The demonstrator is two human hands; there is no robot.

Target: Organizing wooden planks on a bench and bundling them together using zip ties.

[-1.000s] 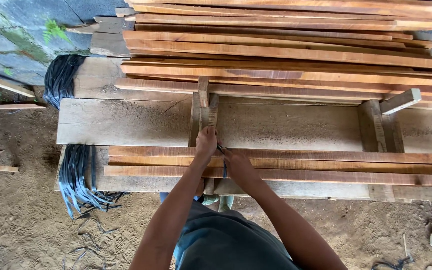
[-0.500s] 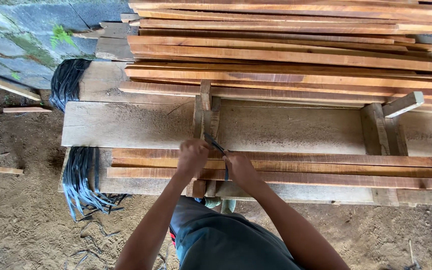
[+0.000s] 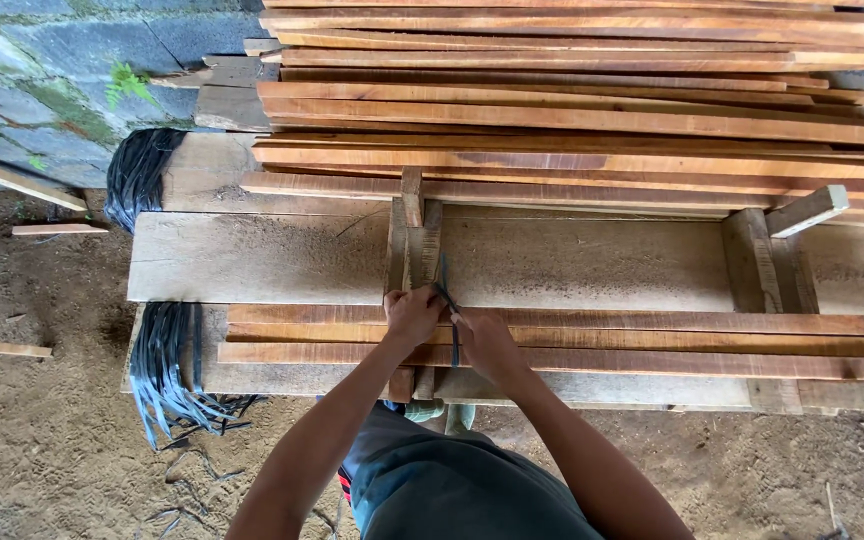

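The fingers of the left hand (image 3: 410, 316) are curled tight around a thin dark strap (image 3: 445, 290), and the fingers of the right hand (image 3: 485, 341) pinch the same strap a little lower, so both hands are closed on it. The strap is in the middle of the frame; one end goes up from the hands over the wide grey plank (image 3: 272, 258), and the other end hangs down over the long wooden slats (image 3: 672, 340) that lie across the centre, from the hands to the right edge. The two hands are just beside each other and rest on these slats. Directly above the left hand, some short upright wooden pieces (image 3: 410, 235) stand against the grey plank. In the upper part of the frame there is a big stack of reddish-brown slats (image 3: 572, 100), which reaches the right edge. At the left, a bundle of dark straps (image 3: 167, 365) hangs down from the end of the bench to the sandy ground (image 3: 42, 440), and a second bundle (image 3: 137, 170) lies higher, near a stone wall (image 3: 42, 60) in the upper left corner. At the right, a short grey wood block (image 3: 804, 210) lies tilted on a cross piece.
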